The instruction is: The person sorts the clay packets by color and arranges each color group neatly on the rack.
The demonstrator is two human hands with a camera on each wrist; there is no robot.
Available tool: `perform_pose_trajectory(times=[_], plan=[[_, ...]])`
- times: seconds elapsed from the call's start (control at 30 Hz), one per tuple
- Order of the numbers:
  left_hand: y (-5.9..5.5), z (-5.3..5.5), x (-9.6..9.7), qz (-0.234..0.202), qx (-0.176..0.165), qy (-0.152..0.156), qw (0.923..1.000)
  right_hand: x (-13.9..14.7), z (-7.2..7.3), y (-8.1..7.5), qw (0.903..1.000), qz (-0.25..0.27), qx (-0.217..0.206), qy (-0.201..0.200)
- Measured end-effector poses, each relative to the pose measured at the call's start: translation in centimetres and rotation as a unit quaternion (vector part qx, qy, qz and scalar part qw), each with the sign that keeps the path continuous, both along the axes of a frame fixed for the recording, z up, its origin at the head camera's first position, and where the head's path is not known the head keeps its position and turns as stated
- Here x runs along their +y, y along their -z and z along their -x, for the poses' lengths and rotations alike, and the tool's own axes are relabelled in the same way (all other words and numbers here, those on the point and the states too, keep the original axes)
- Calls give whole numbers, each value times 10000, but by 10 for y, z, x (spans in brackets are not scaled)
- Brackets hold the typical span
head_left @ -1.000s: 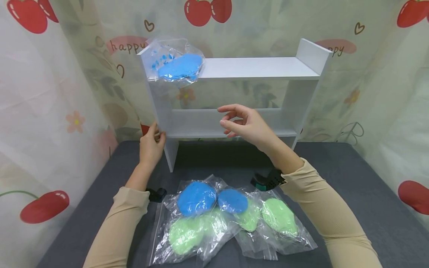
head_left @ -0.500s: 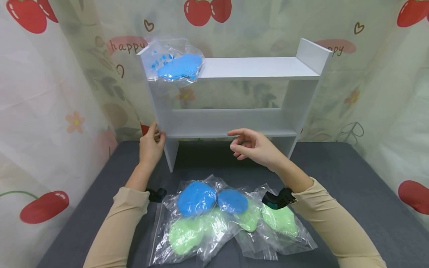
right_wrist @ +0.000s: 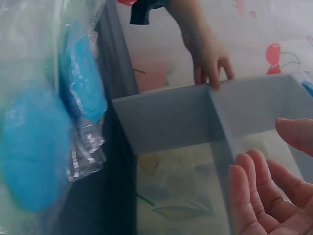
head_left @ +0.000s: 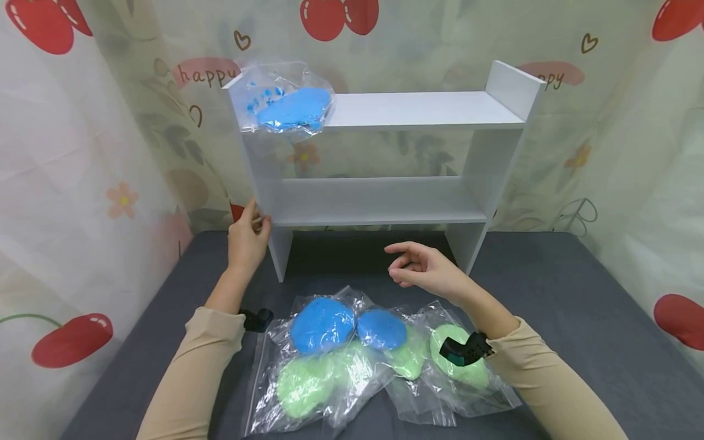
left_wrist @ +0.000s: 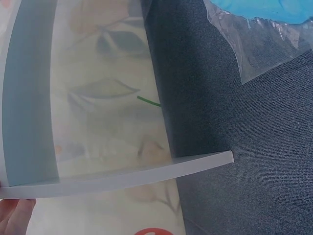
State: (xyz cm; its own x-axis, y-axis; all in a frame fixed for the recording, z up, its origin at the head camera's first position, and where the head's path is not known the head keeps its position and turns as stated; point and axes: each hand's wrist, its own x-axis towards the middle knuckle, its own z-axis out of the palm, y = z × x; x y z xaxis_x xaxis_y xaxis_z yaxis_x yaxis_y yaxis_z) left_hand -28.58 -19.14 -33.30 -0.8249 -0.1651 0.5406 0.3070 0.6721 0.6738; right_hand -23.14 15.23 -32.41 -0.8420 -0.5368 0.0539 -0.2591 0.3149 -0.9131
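A white two-tier shelf (head_left: pixel 379 211) stands at the back of the dark table. My left hand (head_left: pixel 249 238) holds the front edge of its left side panel, about level with the lower board. In the left wrist view, fingertips (left_wrist: pixel 18 215) show at that panel's edge. My right hand (head_left: pixel 426 269) hovers in front of the shelf's lower opening, fingers loosely bent and holding nothing. Below it lie clear bags with blue lumps (head_left: pixel 323 326) and green lumps (head_left: pixel 305 386). Another clear bag with a flattened blue lump (head_left: pixel 297 110) sits on the top board's left end.
The dark table (head_left: pixel 550 293) reaches back to a curtain (head_left: pixel 418 36) printed with cherries, hearts and words, which closes in both sides too. A thin wire-like loop (head_left: pixel 577 214) shows at the back right. Black wrist devices (head_left: pixel 257 320) are on both wrists.
My right hand has moved down and slightly right, from before the lower board to above the table near the bags. The left hand has stayed at the shelf's side panel.
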Motion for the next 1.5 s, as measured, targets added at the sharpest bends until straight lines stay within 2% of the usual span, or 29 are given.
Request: perform_pose_trajectory(times=[0.27, 0.5, 0.73, 0.93, 1.23, 1.5], plan=[[0, -1, 0, 13, -27, 1, 10000, 8, -1, 29, 9988, -443, 76, -212], [-1, -1, 2, 8, 53, -11, 10000, 12, -3, 51, 9984, -464, -187, -255], [-3, -1, 2, 23, 12, -2, 10000, 10, -7, 68, 9968, -751, -45, -281], [-3, -1, 2, 28, -64, -34, 10000, 8, -9, 78, 9935, -1070, 21, -391], [-1, -1, 1, 12, -16, -30, 10000, 1, -13, 87, 9890, -1374, -213, -503], [1, 0, 0, -4, 19, -54, 10000, -6, -16, 90, 9815, -1854, 303, -360]])
